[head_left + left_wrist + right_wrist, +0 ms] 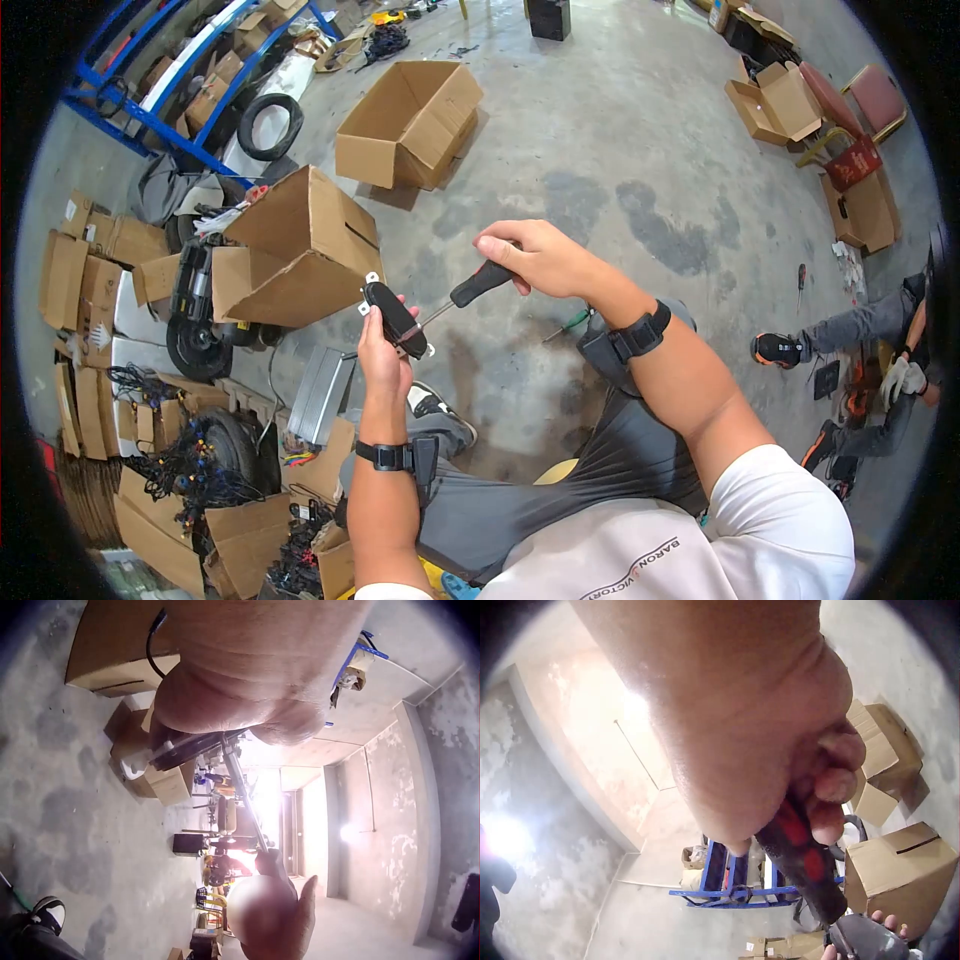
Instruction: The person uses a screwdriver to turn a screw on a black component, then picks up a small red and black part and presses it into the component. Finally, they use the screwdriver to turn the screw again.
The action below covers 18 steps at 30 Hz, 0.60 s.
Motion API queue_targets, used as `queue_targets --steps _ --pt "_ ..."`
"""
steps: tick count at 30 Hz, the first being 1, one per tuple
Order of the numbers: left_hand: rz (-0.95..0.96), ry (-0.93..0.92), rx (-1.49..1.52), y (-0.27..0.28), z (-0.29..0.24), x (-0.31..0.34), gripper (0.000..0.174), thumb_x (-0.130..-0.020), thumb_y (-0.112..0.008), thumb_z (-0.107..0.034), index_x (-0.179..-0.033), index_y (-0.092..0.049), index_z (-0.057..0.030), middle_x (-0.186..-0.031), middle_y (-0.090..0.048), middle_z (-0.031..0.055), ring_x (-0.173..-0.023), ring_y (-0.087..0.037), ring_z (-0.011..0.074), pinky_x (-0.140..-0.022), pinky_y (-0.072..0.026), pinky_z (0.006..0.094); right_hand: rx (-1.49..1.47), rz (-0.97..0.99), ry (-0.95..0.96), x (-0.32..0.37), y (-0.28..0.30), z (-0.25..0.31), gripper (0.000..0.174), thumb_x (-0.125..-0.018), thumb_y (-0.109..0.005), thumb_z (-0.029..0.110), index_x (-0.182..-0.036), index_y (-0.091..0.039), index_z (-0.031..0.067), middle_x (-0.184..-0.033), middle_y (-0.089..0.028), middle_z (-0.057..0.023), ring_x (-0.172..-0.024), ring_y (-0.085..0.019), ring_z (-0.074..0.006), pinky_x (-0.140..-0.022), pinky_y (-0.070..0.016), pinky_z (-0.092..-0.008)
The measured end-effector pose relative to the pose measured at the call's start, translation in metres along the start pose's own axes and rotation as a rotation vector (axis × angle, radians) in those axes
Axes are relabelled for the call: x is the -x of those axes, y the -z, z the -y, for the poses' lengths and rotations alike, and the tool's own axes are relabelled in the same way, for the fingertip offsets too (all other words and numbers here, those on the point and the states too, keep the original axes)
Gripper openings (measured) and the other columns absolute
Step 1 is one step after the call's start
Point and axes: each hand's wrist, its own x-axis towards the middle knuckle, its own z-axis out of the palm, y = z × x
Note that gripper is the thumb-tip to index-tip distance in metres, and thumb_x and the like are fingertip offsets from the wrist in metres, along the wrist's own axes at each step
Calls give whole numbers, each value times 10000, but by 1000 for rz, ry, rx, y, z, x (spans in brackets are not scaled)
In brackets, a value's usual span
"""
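My left hand (380, 350) holds a long black housing (394, 312) with pale mounting tabs at its ends. In my right hand (545, 260) is a screwdriver (484, 284), gripped by its handle. Its metal shaft points left and down, the tip right at the side of the housing. The right wrist view shows red patches on the black screwdriver handle (793, 851), with curled fingers around it. From the left wrist, the shaft (244, 787) runs up to the housing (199, 750), which is partly hidden behind the left palm.
Two opened cardboard boxes (300, 250) stand on the floor ahead. Blue shelving (150, 120) and a tyre (270, 128) lie at the far left. Cables (190, 480) and a silver metal case (322, 395) are near my left side. A green-handled tool (572, 322) lies near my knee. Another person (870, 340) is at right.
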Motion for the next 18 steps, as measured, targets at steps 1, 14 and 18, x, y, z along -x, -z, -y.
queue_targets --steps 1,14,18 --pt "-4 -1 -1 0 0 0 387 -1047 -370 -318 -1293 -497 -47 -1158 -624 134 -943 -647 264 -744 -557 426 17 -48 73 3 -2 2 532 -823 -653 301 -1263 -535 25 -826 -649 -105 -786 -607 -146 -707 -494 -292" --pt "8 -32 -16 -1 1 1 403 -1052 -360 -333 -1286 -501 -36 -1161 -621 139 -943 -647 273 -737 -558 424 -46 -6 337 3 -2 -7 686 -785 -724 181 -1386 -422 49 -985 -574 -33 -854 -565 -82 -722 -470 -244" --pt "-2 -15 -8 -5 -3 5 400 -1051 -372 -315 -1317 -503 -47 -1164 -638 122 -961 -664 243 -765 -539 344 -32 -54 457 0 -6 -7 678 -804 -727 215 -1392 -426 61 -1013 -580 -43 -787 -567 -86 -695 -475 -259"
